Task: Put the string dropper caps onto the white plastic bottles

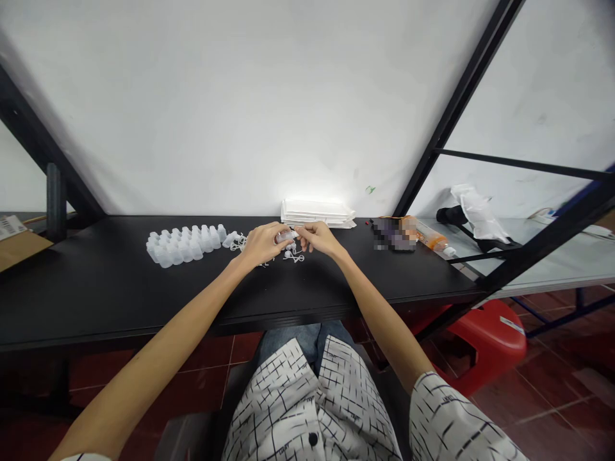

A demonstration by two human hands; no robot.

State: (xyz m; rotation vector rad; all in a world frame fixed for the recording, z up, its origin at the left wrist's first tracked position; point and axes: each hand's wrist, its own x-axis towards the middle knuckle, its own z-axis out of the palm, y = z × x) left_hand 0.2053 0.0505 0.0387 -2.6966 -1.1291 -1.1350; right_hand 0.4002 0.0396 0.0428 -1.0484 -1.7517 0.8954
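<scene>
My left hand (pixel 263 244) is wrapped round a small translucent plastic bottle (pixel 284 236), which lies tilted with its neck toward the right. At that neck, the fingers of my right hand (pixel 317 238) pinch a small white piece, too small to make out clearly. Beneath and beside both hands, small white caps with looped straps (pixel 294 255) lie scattered on the black table (pixel 307 288); my hands hide part of them. Left of my hands stand several matching bottles (pixel 185 244) in close rows, and one more bottle (pixel 231 239) lies by the loose straps.
A stack of white paper sheets (pixel 317 212) rests against the wall. At the right end are a dark bundle (pixel 396 234) and an orange-labelled drink bottle (pixel 432 239). A cardboard box (pixel 22 242) sits far left. Black frame posts (pixel 446 121) rise at both sides; a red stool (pixel 490 339) stands below right.
</scene>
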